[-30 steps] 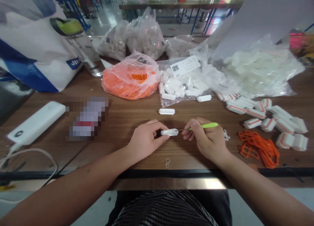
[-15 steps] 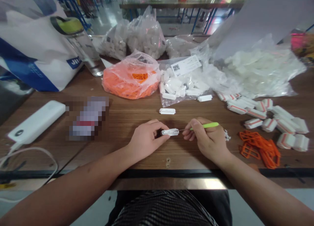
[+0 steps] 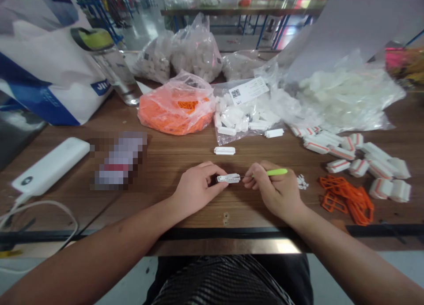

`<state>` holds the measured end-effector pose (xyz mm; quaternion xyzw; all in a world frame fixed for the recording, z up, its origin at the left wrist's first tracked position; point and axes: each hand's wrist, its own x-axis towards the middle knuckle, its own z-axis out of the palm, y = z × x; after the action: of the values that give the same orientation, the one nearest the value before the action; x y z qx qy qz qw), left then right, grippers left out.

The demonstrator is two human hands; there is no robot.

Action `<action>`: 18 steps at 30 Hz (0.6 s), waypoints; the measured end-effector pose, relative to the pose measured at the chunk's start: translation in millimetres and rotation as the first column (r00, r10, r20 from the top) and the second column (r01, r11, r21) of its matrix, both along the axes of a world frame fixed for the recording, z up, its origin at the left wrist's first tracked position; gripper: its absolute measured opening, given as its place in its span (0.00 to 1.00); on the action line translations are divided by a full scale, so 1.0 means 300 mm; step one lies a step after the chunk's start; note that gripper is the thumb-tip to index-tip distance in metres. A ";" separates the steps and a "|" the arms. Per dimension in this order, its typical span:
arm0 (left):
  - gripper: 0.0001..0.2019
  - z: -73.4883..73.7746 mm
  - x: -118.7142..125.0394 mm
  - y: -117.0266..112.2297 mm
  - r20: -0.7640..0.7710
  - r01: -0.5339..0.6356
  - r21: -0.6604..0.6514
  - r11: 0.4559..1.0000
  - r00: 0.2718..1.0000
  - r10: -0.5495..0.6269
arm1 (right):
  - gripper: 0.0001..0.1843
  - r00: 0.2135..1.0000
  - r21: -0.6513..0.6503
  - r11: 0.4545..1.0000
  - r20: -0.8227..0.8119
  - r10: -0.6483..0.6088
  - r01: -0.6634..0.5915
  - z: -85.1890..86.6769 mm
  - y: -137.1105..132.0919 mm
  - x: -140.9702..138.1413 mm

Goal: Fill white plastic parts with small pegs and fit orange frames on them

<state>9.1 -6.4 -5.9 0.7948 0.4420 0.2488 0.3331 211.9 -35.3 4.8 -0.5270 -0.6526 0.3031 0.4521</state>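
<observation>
The left hand (image 3: 195, 189) pinches a small white rectangular plastic clip (image 3: 228, 178) between closed fingers; the right hand (image 3: 273, 191), fingers closed, grips a green-handled metal pick (image 3: 276, 172), its tip at the clip.

A: What sort of room is this?

B: A workshop floor, I'd say. There's a long wood-grain table (image 3: 155, 172) right here, with a dark strip (image 3: 232, 234) along its near edge.

A: And further back?

B: Another table with a brown top (image 3: 212, 11), standing on blue metal legs (image 3: 265, 31). Off to the left there's a blue metal rack (image 3: 96, 13).

A: The floor (image 3: 145, 24) looks shiny.

B: It is: pale, polished, and catching bright patches of light. Past that, it's too blurred to make much out.
</observation>
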 end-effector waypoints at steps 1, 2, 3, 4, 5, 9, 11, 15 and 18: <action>0.05 0.000 0.000 0.000 0.000 -0.001 -0.001 1.000 1.000 0.001 | 0.20 0.999 -0.008 1.000 -0.028 -0.023 0.023 -0.001 0.000 0.002; 0.05 0.001 0.001 0.000 0.002 -0.002 -0.003 1.000 1.000 0.002 | 0.20 0.997 -0.023 0.999 -0.059 -0.047 0.046 -0.001 0.002 0.004; 0.05 0.002 0.002 0.001 0.003 -0.002 -0.006 1.000 1.000 0.002 | 0.21 0.994 -0.040 0.997 -0.087 -0.069 0.066 -0.001 0.004 0.007; 0.05 0.003 0.002 0.001 0.004 -0.002 -0.010 1.000 1.000 0.002 | 0.21 0.991 -0.055 0.995 -0.107 -0.084 0.078 -0.001 0.006 0.009; 0.05 0.004 0.002 0.001 0.004 -0.002 -0.013 1.000 1.000 0.002 | 0.22 0.989 -0.068 0.994 -0.120 -0.089 0.082 -0.001 0.008 0.011; 0.05 0.004 0.000 0.001 0.003 -0.003 -0.007 1.000 1.000 0.003 | 0.22 0.988 -0.102 0.993 -0.133 -0.080 0.067 -0.006 0.011 0.012; 0.05 0.003 -0.001 0.002 0.002 -0.004 -0.004 1.000 1.000 0.004 | 0.21 0.988 -0.105 0.992 -0.131 -0.082 0.068 -0.010 0.010 0.010; 0.05 0.005 0.000 0.002 -0.001 -0.003 0.001 1.000 1.000 0.003 | 0.22 0.988 -0.109 0.991 -0.129 -0.089 0.075 -0.012 0.010 0.007; 0.05 0.008 0.002 0.002 -0.002 -0.008 0.002 1.000 1.000 0.008 | 0.22 0.989 -0.117 0.990 -0.116 -0.094 0.081 -0.010 0.012 0.005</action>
<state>9.6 -5.8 -3.4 0.7936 0.4455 0.2497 0.3306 213.4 -31.6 1.8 -0.5603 -0.5822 0.3504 0.4736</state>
